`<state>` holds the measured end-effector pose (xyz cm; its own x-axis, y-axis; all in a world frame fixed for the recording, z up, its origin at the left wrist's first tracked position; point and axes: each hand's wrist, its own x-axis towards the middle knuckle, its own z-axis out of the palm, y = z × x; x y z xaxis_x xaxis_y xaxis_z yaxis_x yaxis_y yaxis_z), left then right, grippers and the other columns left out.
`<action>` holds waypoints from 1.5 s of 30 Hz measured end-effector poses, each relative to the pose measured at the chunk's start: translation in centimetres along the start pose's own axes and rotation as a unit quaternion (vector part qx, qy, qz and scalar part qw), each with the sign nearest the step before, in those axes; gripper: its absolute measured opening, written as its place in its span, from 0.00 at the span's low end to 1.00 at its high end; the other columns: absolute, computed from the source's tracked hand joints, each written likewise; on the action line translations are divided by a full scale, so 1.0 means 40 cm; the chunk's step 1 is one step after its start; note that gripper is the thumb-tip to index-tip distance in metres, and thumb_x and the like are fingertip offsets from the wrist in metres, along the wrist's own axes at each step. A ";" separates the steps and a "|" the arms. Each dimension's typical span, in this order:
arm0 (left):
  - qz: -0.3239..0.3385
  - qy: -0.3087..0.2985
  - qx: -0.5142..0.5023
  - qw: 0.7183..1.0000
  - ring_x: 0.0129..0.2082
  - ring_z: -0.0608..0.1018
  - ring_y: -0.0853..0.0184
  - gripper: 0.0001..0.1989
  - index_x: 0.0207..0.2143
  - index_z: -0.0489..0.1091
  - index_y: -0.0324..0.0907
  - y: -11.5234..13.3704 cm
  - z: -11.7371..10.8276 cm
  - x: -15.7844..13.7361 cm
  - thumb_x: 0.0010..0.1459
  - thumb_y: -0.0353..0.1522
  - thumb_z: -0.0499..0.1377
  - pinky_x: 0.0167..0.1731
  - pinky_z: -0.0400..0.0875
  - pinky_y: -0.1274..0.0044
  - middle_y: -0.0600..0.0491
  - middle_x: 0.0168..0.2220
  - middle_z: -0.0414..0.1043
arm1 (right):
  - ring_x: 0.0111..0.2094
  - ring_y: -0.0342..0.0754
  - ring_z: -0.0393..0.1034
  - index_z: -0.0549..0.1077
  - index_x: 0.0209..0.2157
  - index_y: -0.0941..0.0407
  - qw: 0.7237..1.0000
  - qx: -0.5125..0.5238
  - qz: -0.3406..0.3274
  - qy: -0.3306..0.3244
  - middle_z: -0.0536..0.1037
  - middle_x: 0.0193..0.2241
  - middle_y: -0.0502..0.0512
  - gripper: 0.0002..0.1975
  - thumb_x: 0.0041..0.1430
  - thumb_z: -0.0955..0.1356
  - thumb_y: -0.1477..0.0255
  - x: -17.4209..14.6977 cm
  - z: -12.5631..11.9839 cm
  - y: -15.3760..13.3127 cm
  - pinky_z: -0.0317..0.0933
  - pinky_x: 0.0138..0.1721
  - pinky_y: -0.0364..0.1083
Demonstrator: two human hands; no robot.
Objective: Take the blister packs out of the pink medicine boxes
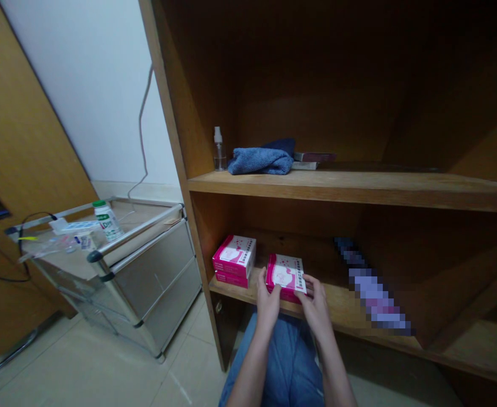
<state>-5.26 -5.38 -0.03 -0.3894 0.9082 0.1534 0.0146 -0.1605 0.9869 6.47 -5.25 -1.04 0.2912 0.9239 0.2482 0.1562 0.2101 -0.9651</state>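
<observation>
On the lower shelf [341,308], a pink and white cardboard box [286,271] sits between my two hands. My left hand [267,297] grips its left side, thumb near the front edge. From the right, my right hand [315,299] holds the opposite side with its fingers along the edge. The box looks like it rests on the shelf or on another pink box; my hands partly hide its lower part. Just to the left stands a stack of two matching pink boxes [235,260], apart from my left hand.
The upper shelf [358,186] holds a clear spray bottle [219,152], a folded blue towel [261,161] and flat boxes [314,158]. Something blurred out [375,291] lies right on the lower shelf. A metal-framed drawer cart [155,288] stands left, bearing a green-capped white bottle [107,220].
</observation>
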 end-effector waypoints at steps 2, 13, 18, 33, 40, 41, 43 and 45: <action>0.003 0.004 -0.018 1.000 0.53 0.67 0.61 0.23 0.49 0.60 0.40 0.004 0.006 -0.003 0.47 0.28 0.54 0.53 0.58 0.70 0.44 0.52 0.64 | 0.40 0.52 0.68 0.66 0.42 0.55 1.000 -0.003 -0.013 0.008 0.67 0.42 0.59 0.19 0.46 0.66 0.65 -0.002 0.004 0.004 0.65 0.42 0.51; 0.049 -0.010 -0.024 0.998 0.50 0.69 0.63 0.25 0.49 0.58 0.40 -0.029 0.018 -0.010 0.46 0.25 0.55 0.53 0.59 0.70 0.46 0.50 0.65 | 0.40 0.53 0.67 0.65 0.44 0.56 0.996 -0.056 -0.056 0.047 0.67 0.42 0.61 0.19 0.51 0.65 0.62 -0.005 0.024 0.033 0.62 0.45 0.54; 0.062 -0.011 -0.001 0.998 0.51 0.68 0.61 0.23 0.50 0.58 0.41 -0.030 0.018 -0.011 0.49 0.29 0.56 0.53 0.58 0.68 0.45 0.50 0.65 | 0.41 0.54 0.67 0.66 0.44 0.56 0.995 -0.072 -0.051 0.046 0.68 0.42 0.61 0.20 0.50 0.64 0.62 -0.003 0.024 0.033 0.61 0.45 0.54; 0.031 -0.055 -0.001 0.998 0.56 0.65 0.61 0.31 0.54 0.57 0.39 -0.009 -0.003 -0.020 0.45 0.24 0.52 0.56 0.55 0.70 0.44 0.56 0.62 | 0.46 0.54 0.67 0.64 0.52 0.51 0.997 -0.010 -0.035 -0.066 0.64 0.46 0.58 0.26 0.48 0.66 0.65 0.003 -0.010 0.035 0.64 0.46 0.52; 0.116 -0.047 0.130 0.984 0.60 0.58 0.59 0.31 0.51 0.62 0.41 0.009 -0.033 -0.049 0.40 0.21 0.53 0.59 0.49 0.67 0.45 0.57 0.59 | 0.56 0.53 0.57 0.58 0.56 0.49 0.981 -0.006 -0.067 -0.183 0.59 0.54 0.56 0.35 0.45 0.69 0.69 -0.013 -0.059 -0.002 0.58 0.53 0.53; 0.138 -0.033 0.154 0.978 0.59 0.59 0.58 0.28 0.49 0.64 0.42 0.014 -0.035 -0.054 0.41 0.22 0.54 0.59 0.50 0.65 0.45 0.57 0.59 | 0.57 0.53 0.56 0.58 0.57 0.50 0.979 -0.016 -0.072 -0.190 0.59 0.54 0.57 0.36 0.44 0.69 0.70 -0.017 -0.063 -0.007 0.57 0.54 0.53; 0.181 -0.014 0.196 0.964 0.57 0.61 0.56 0.19 0.41 0.68 0.43 0.021 -0.039 -0.064 0.45 0.23 0.54 0.57 0.53 0.63 0.46 0.55 0.61 | 0.56 0.53 0.56 0.58 0.57 0.51 0.976 -0.034 -0.083 -0.198 0.60 0.54 0.57 0.36 0.43 0.69 0.72 -0.021 -0.067 -0.012 0.54 0.55 0.54; 0.210 -0.019 0.227 0.951 0.55 0.63 0.56 0.13 0.37 0.70 0.44 0.021 -0.040 -0.072 0.48 0.26 0.55 0.55 0.55 0.61 0.47 0.54 0.62 | 0.56 0.53 0.57 0.59 0.57 0.51 0.977 -0.045 -0.090 -0.188 0.61 0.53 0.57 0.35 0.44 0.69 0.71 -0.019 -0.064 -0.009 0.53 0.56 0.54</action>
<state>-5.59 -8.73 0.30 -0.2278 0.8159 0.5315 0.5606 -0.3363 0.7567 8.61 -6.84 -0.69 -0.1133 0.9300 0.3496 0.2597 0.3673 -0.8931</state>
